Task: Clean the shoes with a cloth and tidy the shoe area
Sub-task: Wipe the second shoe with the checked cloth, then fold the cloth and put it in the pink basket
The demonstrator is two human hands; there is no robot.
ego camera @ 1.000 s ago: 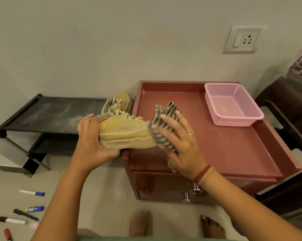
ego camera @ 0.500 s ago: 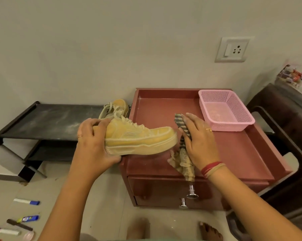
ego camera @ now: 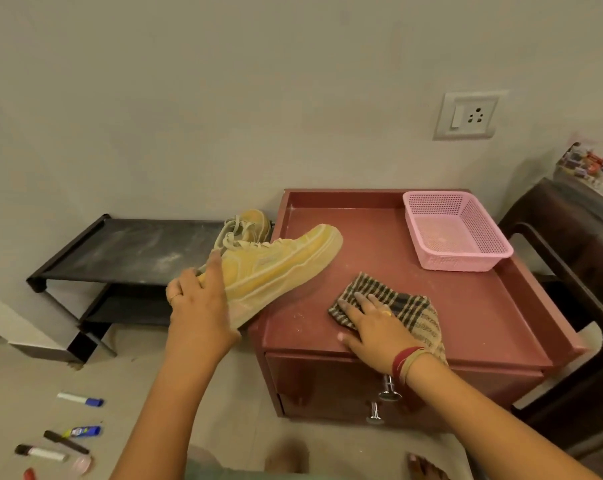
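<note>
My left hand (ego camera: pixel 199 306) grips the heel of a dusty yellow sneaker (ego camera: pixel 279 268), held tilted with its toe over the left side of the red-brown cabinet top (ego camera: pixel 379 244). A second yellow sneaker (ego camera: pixel 250 225) stands behind it, at the right end of the black shoe rack (ego camera: pixel 130 251). My right hand (ego camera: pixel 373 323) lies flat, fingers spread, pressing a striped brown cloth (ego camera: pixel 411 310) onto the cabinet top near its front edge.
A pink plastic basket (ego camera: pixel 456 233) sits at the cabinet's back right. The cabinet has drawer knobs (ego camera: pixel 388 393) in front. Several markers (ego camera: pixel 61 441) lie on the floor at lower left. A dark chair (ego camera: pixel 570 289) stands to the right. My bare feet show at the bottom.
The cloth left the sneaker's toe and came down onto the cabinet top under my right hand. My left hand swung the sneaker's toe up and to the right.
</note>
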